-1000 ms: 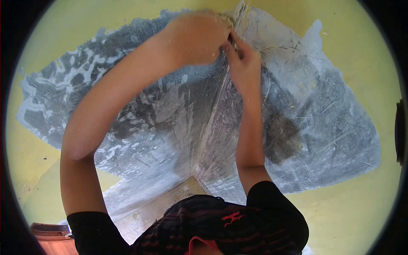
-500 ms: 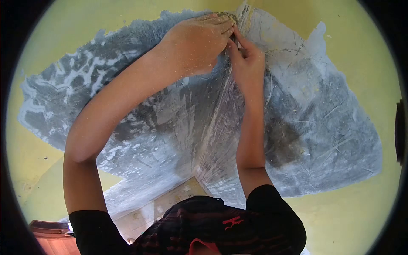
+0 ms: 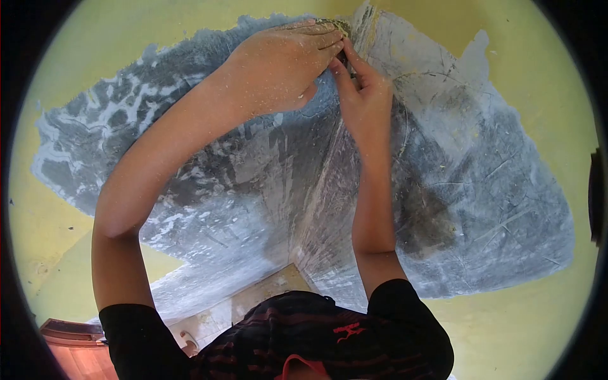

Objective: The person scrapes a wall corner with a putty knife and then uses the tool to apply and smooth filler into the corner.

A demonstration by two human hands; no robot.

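Both my hands are raised to the top of a grey, scraped wall patch, beside the corner line. My left hand, dusted with pale flecks, presses with its fingers together over a dark, flat piece with yellow crumbs along its edge. What the piece is cannot be made out. My right hand pinches the piece's lower right side between thumb and forefinger. Most of the piece is hidden behind the fingers.
Yellow-green paint surrounds the grey patch, with a ragged border. A dark stain marks the right wall. Low down are a tiled floor and a reddish-brown wooden object. Another dark object stands at the right edge.
Both hands have shifted slightly left with the dark piece, and the left forearm has moved a little left too. Both hands keep their hold.
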